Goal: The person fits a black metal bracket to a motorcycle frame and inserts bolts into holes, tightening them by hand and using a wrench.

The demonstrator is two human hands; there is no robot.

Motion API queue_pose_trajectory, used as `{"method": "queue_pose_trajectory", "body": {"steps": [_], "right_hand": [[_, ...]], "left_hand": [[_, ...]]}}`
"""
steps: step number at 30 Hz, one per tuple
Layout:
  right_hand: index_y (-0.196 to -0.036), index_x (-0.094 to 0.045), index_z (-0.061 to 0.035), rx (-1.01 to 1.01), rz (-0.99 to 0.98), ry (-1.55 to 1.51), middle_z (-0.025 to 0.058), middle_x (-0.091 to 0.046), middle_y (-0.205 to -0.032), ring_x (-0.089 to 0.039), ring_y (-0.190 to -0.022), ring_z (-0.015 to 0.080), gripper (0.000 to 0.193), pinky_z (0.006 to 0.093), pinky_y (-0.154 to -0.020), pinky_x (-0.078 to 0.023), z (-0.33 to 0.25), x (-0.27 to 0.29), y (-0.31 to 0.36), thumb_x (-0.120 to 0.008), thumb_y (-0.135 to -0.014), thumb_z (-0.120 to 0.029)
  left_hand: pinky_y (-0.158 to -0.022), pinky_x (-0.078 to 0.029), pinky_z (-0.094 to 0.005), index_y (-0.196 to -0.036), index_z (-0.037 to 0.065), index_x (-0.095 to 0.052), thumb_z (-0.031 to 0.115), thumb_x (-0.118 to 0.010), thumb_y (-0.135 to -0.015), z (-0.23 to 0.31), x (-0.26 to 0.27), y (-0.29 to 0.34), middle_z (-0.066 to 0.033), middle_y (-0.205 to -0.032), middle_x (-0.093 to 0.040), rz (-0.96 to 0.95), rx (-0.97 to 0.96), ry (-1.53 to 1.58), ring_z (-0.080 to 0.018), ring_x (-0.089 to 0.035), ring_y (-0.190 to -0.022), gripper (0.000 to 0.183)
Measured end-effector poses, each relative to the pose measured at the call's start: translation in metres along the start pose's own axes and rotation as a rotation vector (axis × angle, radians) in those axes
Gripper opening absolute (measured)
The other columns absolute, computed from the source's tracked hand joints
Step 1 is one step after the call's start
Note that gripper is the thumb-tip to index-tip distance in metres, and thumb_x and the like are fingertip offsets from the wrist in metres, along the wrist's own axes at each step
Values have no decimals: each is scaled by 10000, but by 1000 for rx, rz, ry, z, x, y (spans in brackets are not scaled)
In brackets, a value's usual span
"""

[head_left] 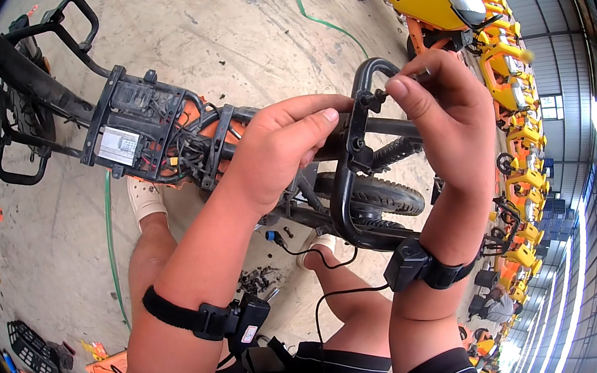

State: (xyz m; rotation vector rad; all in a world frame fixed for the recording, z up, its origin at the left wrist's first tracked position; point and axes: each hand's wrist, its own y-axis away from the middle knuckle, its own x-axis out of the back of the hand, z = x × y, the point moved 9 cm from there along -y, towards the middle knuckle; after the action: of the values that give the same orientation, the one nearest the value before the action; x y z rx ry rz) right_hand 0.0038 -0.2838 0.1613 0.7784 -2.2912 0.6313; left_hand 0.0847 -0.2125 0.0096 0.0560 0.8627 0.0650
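Observation:
A stripped electric scooter frame stretches across the floor, ending at the right in a looped black tube (344,188). A black bracket with holes (356,130) crosses this loop. My left hand (285,143) is closed, thumb against forefinger, with the forefinger's tip at the bracket's upper left side; whatever it may hold is hidden. On the other side, my right hand (451,117) pinches a small dark piece, mostly covered by its fingers. Its thumb tip is close to a small dark bolt (379,96) at the bracket's upper end.
Below the loop is a black tyre (379,195). Wiring and a silver-labelled box (118,146) sit mid-frame. A blue-ended cable (275,238) hangs near my legs, above small dark parts (256,279) on the floor. Yellow scooters (511,83) line the right; black crates (33,350) lie lower left.

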Motion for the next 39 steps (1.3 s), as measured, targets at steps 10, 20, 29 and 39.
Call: {"method": "queue_pose_trajectory", "body": {"steps": [10, 20, 29, 39], "right_hand": [[-980, -671, 5, 111, -84, -7, 36, -674, -856, -573, -755, 89, 75, 245, -684, -469, -5, 0, 1, -690, -908, -3], [-936, -673, 15, -102, 0, 51, -10, -650, -771, -542, -681, 44, 203, 210, -586, -440, 5, 2, 0, -786, -901, -150], [-956, -660, 27, 91, -49, 21, 26, -692, -846, -624, -774, 77, 87, 220, -692, -511, -7, -2, 1, -714, -924, -33], [-932, -663, 3, -108, -3, -32, 8, -676, -825, -573, -721, 53, 135, 213, -641, -463, 6, 1, 0, -765, -905, -82]], "left_hand": [[-578, -354, -175, -1319, -36, -631, 148, -544, -1007, 0, 0, 1, 30, -866, -663, 12, -8, -12, -12, -437, -645, 372], [-588, -350, -178, -1327, -44, -621, 154, -545, -1006, -1, 0, 2, 40, -875, -650, -5, -17, -25, -16, -437, -664, 385], [-584, -370, -194, -1374, -74, -565, 195, -519, -1014, -2, 1, 2, 56, -764, -513, -48, 63, -4, -36, -458, -662, 452], [-552, -414, -219, -1366, -88, -543, 230, -556, -1010, -7, -1, 0, 20, -782, -525, -130, 109, 239, -53, -489, -617, 477]]}}
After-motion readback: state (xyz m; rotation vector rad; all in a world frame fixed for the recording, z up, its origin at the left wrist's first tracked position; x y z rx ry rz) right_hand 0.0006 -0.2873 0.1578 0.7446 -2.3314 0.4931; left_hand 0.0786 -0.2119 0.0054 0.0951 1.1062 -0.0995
